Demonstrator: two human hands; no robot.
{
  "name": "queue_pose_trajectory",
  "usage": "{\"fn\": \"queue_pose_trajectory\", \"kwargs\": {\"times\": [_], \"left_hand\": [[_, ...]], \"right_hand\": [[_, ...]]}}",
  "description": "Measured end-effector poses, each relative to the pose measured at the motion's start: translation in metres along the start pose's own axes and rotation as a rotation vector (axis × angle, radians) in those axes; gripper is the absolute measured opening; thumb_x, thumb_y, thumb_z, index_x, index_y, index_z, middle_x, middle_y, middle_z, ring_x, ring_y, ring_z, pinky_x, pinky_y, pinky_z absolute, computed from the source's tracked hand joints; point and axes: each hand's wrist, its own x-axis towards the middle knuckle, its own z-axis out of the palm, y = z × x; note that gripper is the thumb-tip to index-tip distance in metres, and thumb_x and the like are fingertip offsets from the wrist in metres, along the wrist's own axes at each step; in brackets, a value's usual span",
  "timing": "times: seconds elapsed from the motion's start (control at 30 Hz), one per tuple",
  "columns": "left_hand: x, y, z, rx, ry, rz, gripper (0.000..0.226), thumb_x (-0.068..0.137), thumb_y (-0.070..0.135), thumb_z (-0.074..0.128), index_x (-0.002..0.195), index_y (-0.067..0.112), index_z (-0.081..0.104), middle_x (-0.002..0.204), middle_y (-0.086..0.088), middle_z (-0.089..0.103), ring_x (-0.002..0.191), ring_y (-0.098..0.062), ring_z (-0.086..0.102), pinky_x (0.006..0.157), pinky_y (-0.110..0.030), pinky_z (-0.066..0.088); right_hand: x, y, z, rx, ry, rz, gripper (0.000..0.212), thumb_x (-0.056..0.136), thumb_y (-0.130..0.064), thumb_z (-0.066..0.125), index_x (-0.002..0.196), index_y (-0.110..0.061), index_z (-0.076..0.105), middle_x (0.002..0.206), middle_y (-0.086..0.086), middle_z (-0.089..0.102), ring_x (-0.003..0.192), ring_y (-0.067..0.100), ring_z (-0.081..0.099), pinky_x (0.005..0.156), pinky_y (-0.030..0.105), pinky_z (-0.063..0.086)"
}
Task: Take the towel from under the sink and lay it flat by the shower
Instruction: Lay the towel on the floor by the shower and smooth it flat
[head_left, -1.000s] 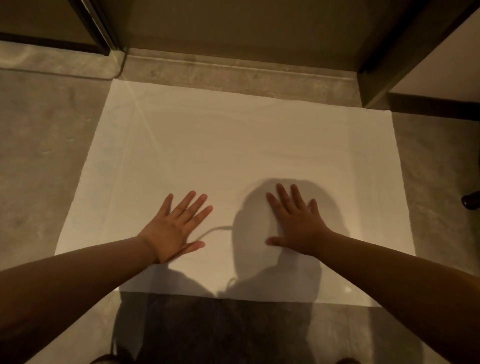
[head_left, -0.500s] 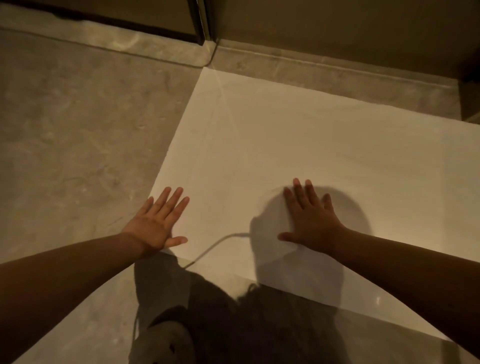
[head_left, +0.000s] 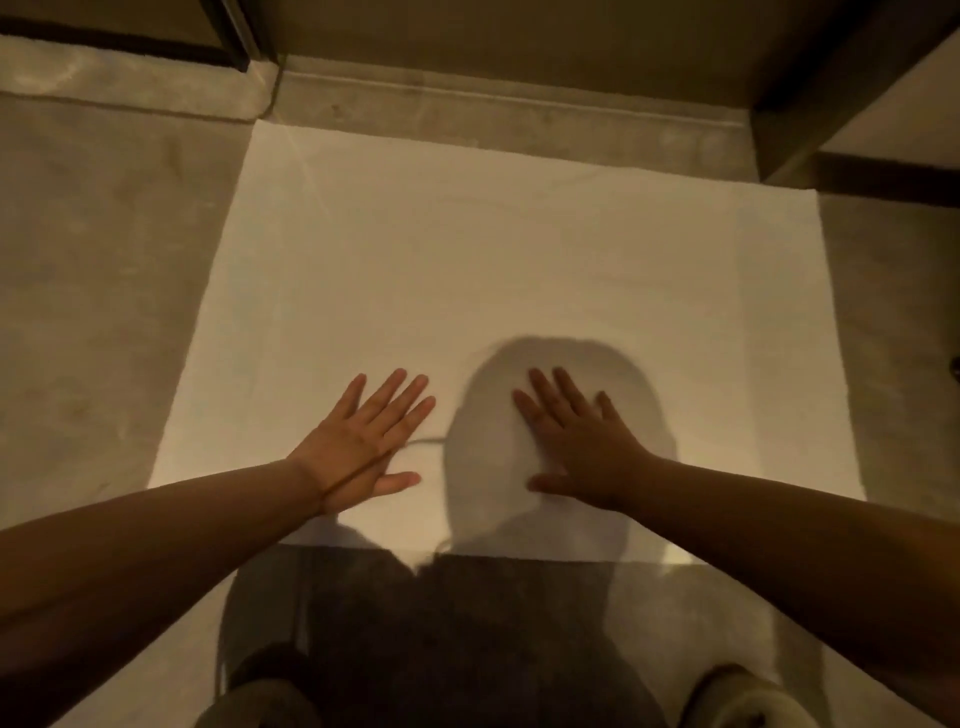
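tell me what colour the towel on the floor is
Plain white, no pattern; the towel looks warm cream under the dim light in the head view.

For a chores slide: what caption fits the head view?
Head view: left hand and right hand lie flat, fingers spread, on a white towel laid out on the grey floor.

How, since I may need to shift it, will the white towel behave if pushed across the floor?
Probably floppy: the white towel lies flat on the floor, showing faint fold creases. Pushed from where the left hand and right hand rest on it, it would likely bunch rather than slide whole. Looks thin, so likely light.
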Motion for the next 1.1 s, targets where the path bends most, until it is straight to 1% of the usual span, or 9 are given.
{"fn": "queue_pose_trajectory", "kwargs": {"times": [0.07,0.17,0.3,0.37,0.6,0.7,0.77,0.87,1.1], "left_hand": [[0.038,0.028,-0.014,-0.002,0.062,0.132,0.082,0.088,0.068,0.013,0.149,0.018,-0.012,0.156,-0.008,-0.018,0.143,-0.031,-0.018,0.115,-0.055,-0.003],[0.094,0.08,-0.029,0.025,0.092,0.341,0.08,0.089,0.067,0.013,0.148,0.021,-0.016,0.155,-0.007,-0.021,0.141,-0.03,-0.023,0.113,-0.055,-0.011],[0.134,0.151,-0.046,0.068,0.151,0.54,0.073,0.089,0.06,0.024,0.149,0.018,0.02,0.155,-0.011,0.017,0.143,-0.033,0.016,0.111,-0.062,0.014],[0.141,0.178,-0.042,0.102,0.193,0.633,0.071,0.09,0.058,0.026,0.148,0.018,0.023,0.155,-0.01,0.017,0.143,-0.031,0.016,0.112,-0.061,0.012],[0.148,0.202,-0.033,0.1,0.251,0.696,0.068,0.092,0.058,0.025,0.148,0.02,0.024,0.156,-0.01,0.018,0.144,-0.03,0.016,0.112,-0.06,0.012],[0.146,0.198,-0.033,0.096,0.271,0.698,0.068,0.093,0.058,0.025,0.149,0.019,0.023,0.156,-0.009,0.017,0.144,-0.029,0.016,0.112,-0.059,0.014],[0.146,0.189,-0.035,0.065,0.276,0.627,0.069,0.092,0.058,0.024,0.148,0.018,0.024,0.156,-0.009,0.02,0.143,-0.03,0.019,0.111,-0.059,0.017],[0.149,0.152,-0.041,0.032,0.267,0.352,0.071,0.092,0.058,0.016,0.149,0.017,0.023,0.157,-0.01,0.018,0.144,-0.03,0.015,0.112,-0.059,0.014],[0.142,0.026,-0.037,-0.163,0.267,-0.329,0.075,0.09,0.067,0.007,0.15,0.024,-0.01,0.156,-0.002,-0.021,0.144,-0.027,-0.02,0.112,-0.059,-0.006]], "right_hand": [[-0.03,0.025,0.013,0.054,-0.007,0.09,0.099,0.083,-0.061,0.051,0.146,-0.027,-0.018,0.154,0.003,-0.028,0.141,0.028,-0.025,0.111,0.059,0.008],[-0.079,0.064,0.039,0.118,-0.021,0.268,0.098,0.084,-0.059,0.05,0.146,-0.028,-0.018,0.155,0.004,-0.026,0.142,0.029,-0.021,0.111,0.056,0.016],[-0.133,0.104,0.072,0.257,-0.048,0.512,0.097,0.086,-0.057,0.05,0.146,-0.027,-0.02,0.155,0.005,-0.025,0.142,0.033,-0.018,0.113,0.052,0.021],[-0.153,0.115,0.085,0.364,-0.051,0.614,0.095,0.087,-0.054,0.051,0.146,-0.027,-0.02,0.155,0.005,-0.025,0.142,0.034,-0.017,0.115,0.048,0.02],[-0.193,0.132,0.11,0.552,-0.125,0.88,0.085,0.093,-0.055,0.037,0.144,-0.028,-0.025,0.153,0.009,-0.03,0.141,0.037,-0.019,0.114,0.049,0.008],[-0.188,0.132,0.105,0.537,-0.092,0.93,0.087,0.091,-0.062,0.03,0.145,-0.019,-0.023,0.154,0.011,-0.027,0.142,0.035,-0.018,0.116,0.048,0.005],[-0.174,0.129,0.096,0.5,0.009,0.892,0.09,0.088,-0.067,0.027,0.146,-0.018,-0.021,0.155,0.009,-0.025,0.142,0.032,-0.019,0.117,0.048,0.006],[-0.138,0.12,0.075,0.375,0.119,0.678,0.09,0.086,-0.071,0.028,0.146,-0.025,-0.02,0.155,0.006,-0.024,0.142,0.03,-0.02,0.116,0.051,0.01],[-0.046,0.103,0.032,0.281,0.184,0.562,0.095,0.079,-0.077,0.03,0.145,-0.031,-0.019,0.155,0.007,-0.025,0.141,0.034,-0.02,0.11,0.062,0.012]]}}
